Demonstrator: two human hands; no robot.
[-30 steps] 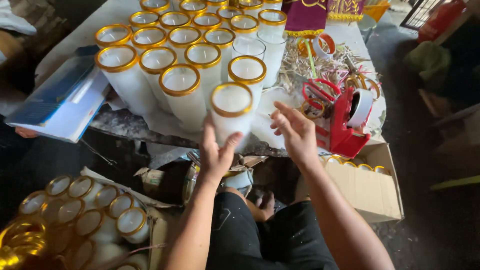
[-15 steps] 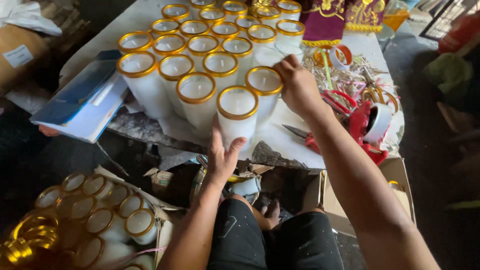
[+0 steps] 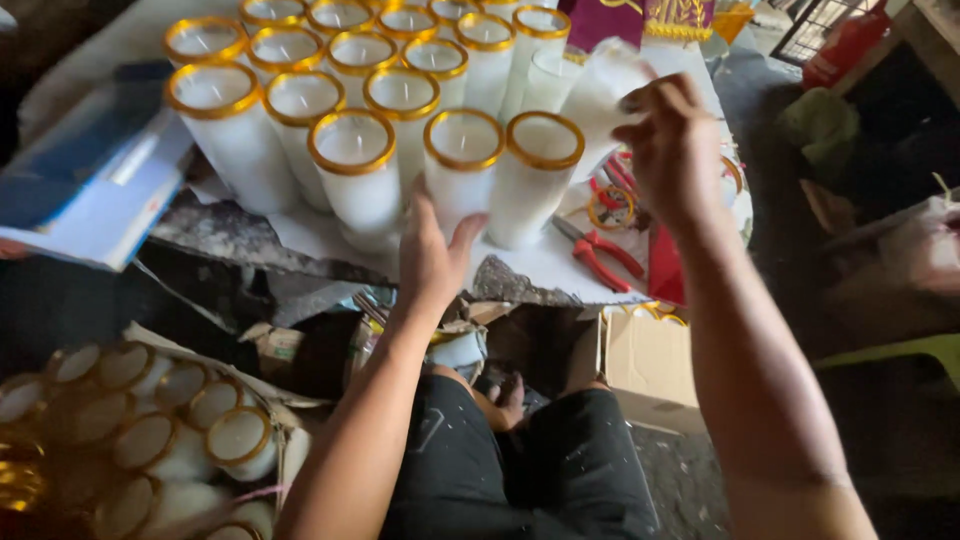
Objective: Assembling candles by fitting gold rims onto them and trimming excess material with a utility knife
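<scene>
Head view: left hand (image 3: 432, 262) open, fingers spread, palm against the near side of a white candle (image 3: 462, 170) with a gold rim, front row of the surface (image 3: 530, 262); grip released, not wrapped round it. Right hand (image 3: 672, 150) raised at the right, fingers pinching a white sheet (image 3: 600, 90) (blurred, kind unclear). More gold-rimmed candles (image 3: 300, 90) packed behind and left. Red-handled pliers (image 3: 598, 252) lie right of the front row. Box of candles (image 3: 150, 440) near left, below the surface.

The scene is viewed from a single head-worn camera. It is angled steeply down, close over the table (image 3: 560, 262) edge and lap.
</scene>
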